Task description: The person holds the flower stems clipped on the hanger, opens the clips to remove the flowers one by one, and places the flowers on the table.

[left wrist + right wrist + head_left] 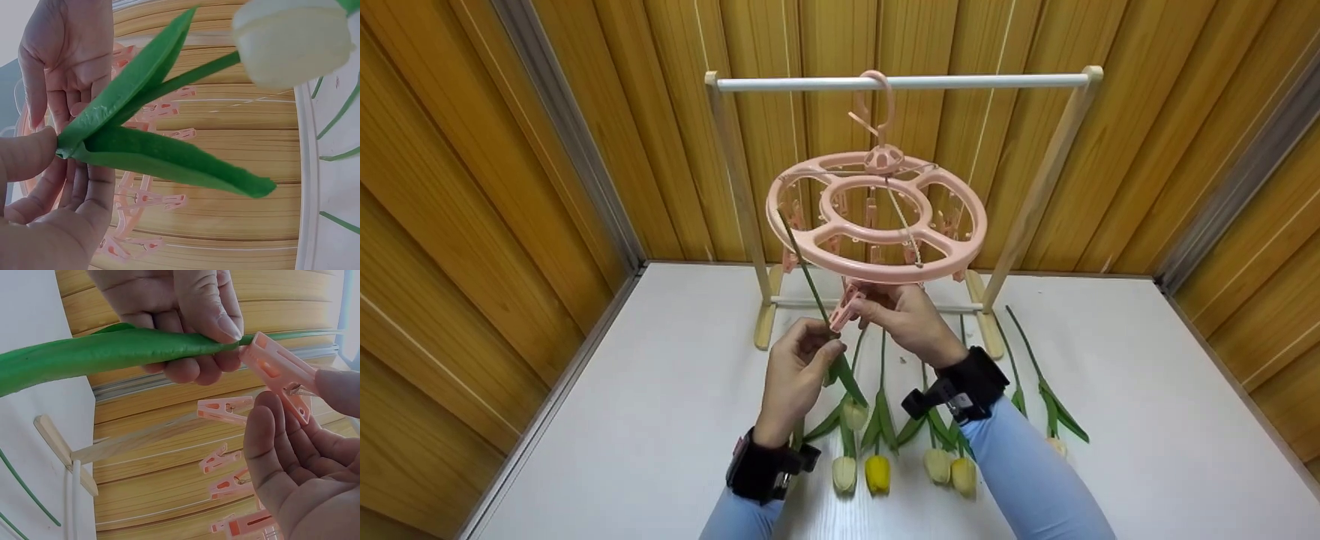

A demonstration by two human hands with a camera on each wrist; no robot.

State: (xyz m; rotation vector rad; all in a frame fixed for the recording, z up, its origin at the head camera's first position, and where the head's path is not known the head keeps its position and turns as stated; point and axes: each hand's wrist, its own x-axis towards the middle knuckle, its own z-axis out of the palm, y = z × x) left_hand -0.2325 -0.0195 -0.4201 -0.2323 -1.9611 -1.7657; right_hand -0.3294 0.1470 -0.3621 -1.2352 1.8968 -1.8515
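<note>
In the head view my left hand (pixel 795 375) pinches an artificial tulip by its green stem, just where the leaves begin. The stem points up past the hanger's rim, while the cream bloom (pixel 292 45) hangs at the lower end, seen in the left wrist view. My right hand (pixel 915 319) holds a pink clothespin (pixel 278 374) between thumb and fingers. That clothespin's tip meets the stem right beside my left fingertips. Above both hands hangs the round pink clip hanger (pixel 877 270), with several more clothespins dangling beneath it.
A rack with a white bar (pixel 997 81) and wooden legs carries the hanger. Several tulips lie on the white table (pixel 645 435), among them a yellow tulip (pixel 877 474) and a cream tulip (pixel 844 475). Wood-look panels (pixel 660 150) enclose the back and sides.
</note>
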